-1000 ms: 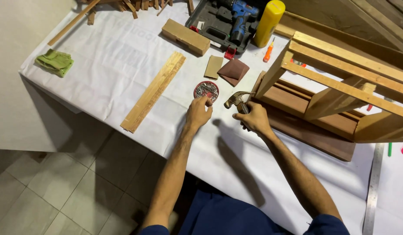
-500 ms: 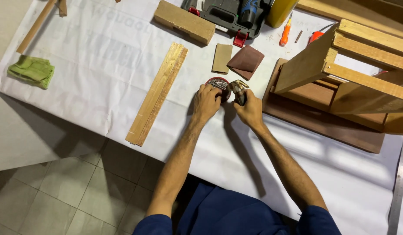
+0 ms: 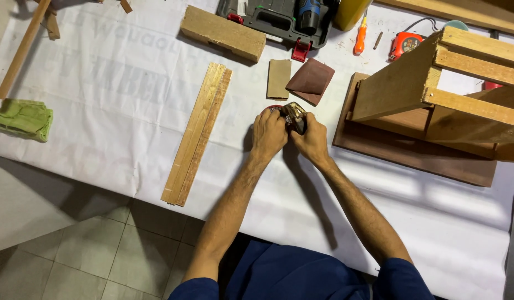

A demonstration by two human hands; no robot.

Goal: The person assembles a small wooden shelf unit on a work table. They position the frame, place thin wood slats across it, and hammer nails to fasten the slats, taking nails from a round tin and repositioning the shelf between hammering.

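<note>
My left hand [image 3: 270, 133] is curled over a small round red tin [image 3: 273, 108] on the white-covered table, hiding most of it. My right hand [image 3: 311, 140] presses against the left and grips a metal hammer head [image 3: 295, 115], which sits right at the tin's edge. The hammer's handle is hidden inside my fist. Both hands are closed, touching each other, just left of the brown board [image 3: 412, 158] under the wooden crate [image 3: 401, 83].
Two long wooden slats [image 3: 198, 133] lie left of my hands. Behind are two sandpaper sheets [image 3: 311, 80], a wood block [image 3: 222, 33], a drill case [image 3: 279, 16], an orange screwdriver [image 3: 361, 39] and a tape measure [image 3: 404, 45]. A green cloth [image 3: 23, 118] lies far left.
My right hand has brought the hammer from the crate over to the tin, and both hands now meet there. The view has shifted closer.
</note>
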